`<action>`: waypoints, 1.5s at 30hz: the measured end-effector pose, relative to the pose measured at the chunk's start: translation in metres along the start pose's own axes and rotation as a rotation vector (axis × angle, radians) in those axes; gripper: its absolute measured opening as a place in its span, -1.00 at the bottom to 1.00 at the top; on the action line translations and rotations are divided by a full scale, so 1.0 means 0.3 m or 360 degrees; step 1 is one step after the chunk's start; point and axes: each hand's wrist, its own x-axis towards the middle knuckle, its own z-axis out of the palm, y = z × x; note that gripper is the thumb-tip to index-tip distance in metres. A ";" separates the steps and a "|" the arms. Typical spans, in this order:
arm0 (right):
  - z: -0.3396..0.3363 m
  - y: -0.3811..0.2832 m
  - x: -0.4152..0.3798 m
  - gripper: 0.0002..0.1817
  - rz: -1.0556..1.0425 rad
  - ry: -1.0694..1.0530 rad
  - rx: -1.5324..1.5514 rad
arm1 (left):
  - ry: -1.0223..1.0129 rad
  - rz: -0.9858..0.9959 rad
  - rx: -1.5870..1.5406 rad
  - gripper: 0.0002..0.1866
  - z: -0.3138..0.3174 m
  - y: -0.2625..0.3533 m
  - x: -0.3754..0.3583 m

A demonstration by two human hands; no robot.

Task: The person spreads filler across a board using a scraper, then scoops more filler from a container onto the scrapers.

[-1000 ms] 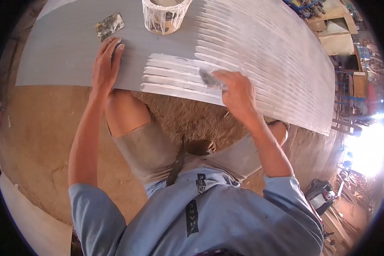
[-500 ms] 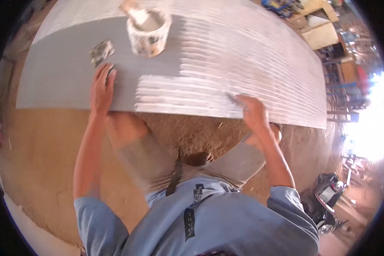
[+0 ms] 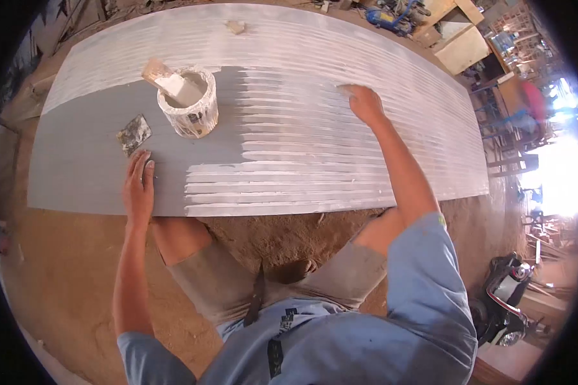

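A large board (image 3: pixel 77 160) lies before me, grey at the left and covered with ridged white paste (image 3: pixel 282 173) elsewhere. My left hand (image 3: pixel 139 186) rests on the grey part near the front edge, fingers stretched out. Just beyond its fingertips lies a stained, flat square piece (image 3: pixel 135 133). Farther in stands a paste-smeared bucket (image 3: pixel 196 119), with a wooden-handled tool (image 3: pixel 173 85) leaning inside, coated white. Over the ridged paste, my right hand (image 3: pixel 367 104) is closed on a thin flat scraper (image 3: pixel 344 86), mostly hidden by the fingers.
A small pale lump (image 3: pixel 235 27) sits on the board's far side. Beyond the far right corner are a blue machine (image 3: pixel 388 20) and wooden boxes (image 3: pixel 462 48). Someone in red (image 3: pixel 533 99) appears blurred at right. A motorcycle (image 3: pixel 507 295) stands at lower right.
My right hand has moved away from the front edge, farther across the board with the scraper. My left hand stays beside the square piece. The whole view has tilted, showing more of the board's far side.
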 end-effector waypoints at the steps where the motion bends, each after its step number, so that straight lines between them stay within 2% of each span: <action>1: 0.031 0.026 0.072 -0.49 -0.0004 -0.0032 -0.0094 | 0.0000 -0.0008 0.0023 -0.63 0.000 -0.001 0.001; 3: 0.066 0.046 0.114 -0.46 0.0012 -0.0093 -0.0171 | 0.0013 0.0019 -0.0005 -0.63 0.009 -0.004 0.000; 6: 0.001 0.010 0.050 -0.45 -0.0057 -0.0259 -0.0081 | 0.0023 0.0112 0.0064 -0.64 0.022 -0.021 0.006; 9: -0.008 -0.021 -0.119 -0.44 0.0108 -0.0459 0.0061 | 0.0025 0.0117 0.0107 -0.65 0.035 -0.039 0.007; 11: 0.015 -0.022 -0.246 -0.42 -0.0186 -0.0331 -0.0009 | 0.0021 0.0151 0.0085 -0.65 0.037 -0.047 0.011; 13: -0.031 -0.101 -0.403 -0.36 -0.0129 -0.0506 0.0152 | 0.0027 0.0184 0.0059 -0.65 0.038 -0.038 0.007; 15: -0.081 -0.173 -0.563 -0.33 -0.0170 -0.0620 0.0141 | 0.0026 0.0082 0.0058 -0.65 0.035 -0.018 0.004; 18: -0.079 -0.177 -0.803 -0.34 -0.0238 -0.0473 0.0227 | -0.0018 0.0159 0.0029 -0.65 0.023 -0.016 0.008; 20: -0.146 -0.180 -0.875 -0.44 -0.0517 -0.0332 0.0125 | -0.0008 0.0184 0.0042 -0.64 0.030 -0.034 0.008; 21: -0.167 -0.153 -0.879 -0.47 -0.0382 -0.0469 0.0232 | -0.0002 0.0190 0.0077 -0.64 0.035 -0.036 0.009; 22: -0.168 -0.090 -0.859 -0.47 -0.0376 -0.0452 0.0220 | 0.0007 0.0205 0.0064 -0.64 0.040 -0.028 0.011; 24: -0.150 0.071 -0.743 -0.50 -0.0191 -0.0056 0.0361 | 0.0012 0.0068 0.0087 -0.63 0.039 -0.020 0.005; 26: -0.196 0.157 -0.554 -0.54 -0.0165 0.0213 0.0053 | -0.0004 0.0063 0.0101 -0.62 0.038 -0.039 0.005; 28: -0.165 0.286 -0.349 -0.54 0.0036 0.0052 -0.0146 | 0.0002 0.0050 0.0127 -0.62 0.032 -0.031 0.012; 29: -0.150 0.328 -0.271 -0.54 0.0009 0.0066 -0.0137 | -0.0021 0.0040 0.0129 -0.61 0.026 -0.017 0.010; 31: -0.124 0.373 -0.139 -0.52 0.0320 0.0008 -0.0047 | -0.0025 0.0016 0.0151 -0.60 0.014 -0.008 0.007; 33: -0.097 0.399 -0.058 -0.51 0.0240 -0.0028 -0.0095 | -0.0032 0.0014 0.0187 -0.59 0.021 -0.010 0.004; 37: -0.122 0.374 -0.178 -0.48 0.0186 -0.0300 -0.0037 | -0.0030 -0.0013 0.0045 -0.59 0.049 -0.024 0.006; 38: -0.120 0.385 -0.237 -0.48 0.0215 -0.0316 -0.0037 | -0.0027 0.0000 0.0085 -0.60 0.046 -0.027 0.014; 42: -0.119 0.349 -0.563 -0.42 -0.0063 -0.0202 0.0108 | -0.0016 0.0092 0.0047 -0.61 0.050 -0.070 0.015; 45: -0.162 0.277 -0.790 -0.38 -0.0120 -0.0235 0.0195 | -0.0034 0.0114 0.0097 -0.63 0.044 -0.040 0.013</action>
